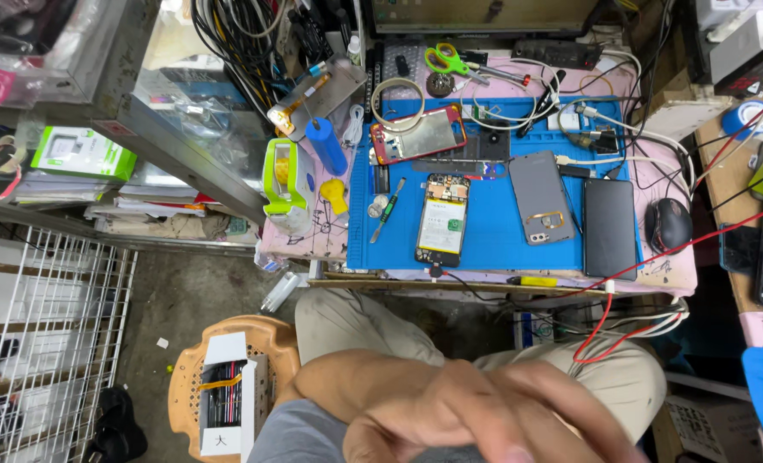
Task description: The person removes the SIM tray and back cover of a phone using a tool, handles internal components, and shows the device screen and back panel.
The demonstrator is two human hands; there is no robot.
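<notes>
1. A hand point(476, 411) fills the bottom of the head view, blurred and very close to the camera, above the person's lap in light trousers point(373, 321). Which hand it is cannot be told.
2. Its fingers point(561, 403) look loosely curled and spread to the right; whether they hold anything cannot be told — the blur hides it.
3. The hand is well apart from the tabletop point(664, 274), touching none of the things there.
4. On the tabletop lies a blue work mat point(493, 231). Nearest the person on it is an opened phone point(442, 219), its insides showing, lying flat and lengthwise.
5. Just right of it lie a grey back cover point(540, 197) and a dark phone point(609, 227) (face up, screen black), side by side and apart.
6. Behind the opened phone sits a red-rimmed phone frame point(418, 134); a slim pry tool point(387, 210) lies to the left.
7. Off the mat — green-handled scissors point(446, 60) at the back, a black mouse point(668, 225) to the right, a blue cylinder point(325, 146) at the left.
8. A red cable point(621, 296) hangs over the front edge.
9. On the floor to the left stands a tan stool point(265, 334) bearing an open white box point(224, 394).
</notes>
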